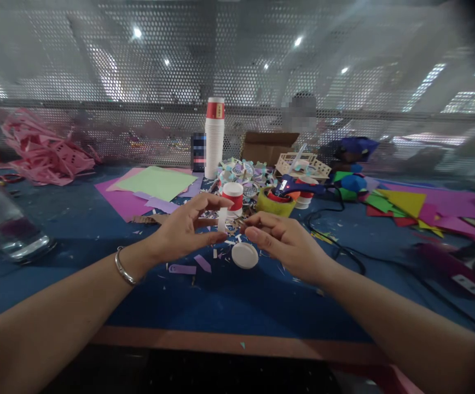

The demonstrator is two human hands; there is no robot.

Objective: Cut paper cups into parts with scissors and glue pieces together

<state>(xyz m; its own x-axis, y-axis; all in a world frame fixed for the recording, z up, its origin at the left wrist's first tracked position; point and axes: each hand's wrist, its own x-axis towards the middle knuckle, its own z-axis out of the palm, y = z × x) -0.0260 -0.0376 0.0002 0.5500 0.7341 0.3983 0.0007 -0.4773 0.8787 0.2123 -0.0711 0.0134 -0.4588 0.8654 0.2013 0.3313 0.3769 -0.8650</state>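
A small white paper strip (222,219) was held upright near the centre of the frame, pinched between the thumb and fingers of the left hand (184,230). The right hand (287,241) was placed just beside it to the right, its fingers curled inward with the tips brought up to the strip; whether the strip was actually gripped by them could not be told. A silver bangle (123,267) was worn on the left wrist.

Just below the hands, a white round lid (244,255) was seen lying flat on the blue table (229,301), among purple paper scraps (182,268). Directly behind the strip, a red-and-white paper cup (233,197) stood upright. A tall stack of cups (214,139) rose above centre. Green and purple paper sheets (151,186) were spread at centre left, and pink cuttings (44,153) were heaped at upper left. A glue gun (295,189) was rested right of centre, its black cord (336,241) trailed toward the right edge.
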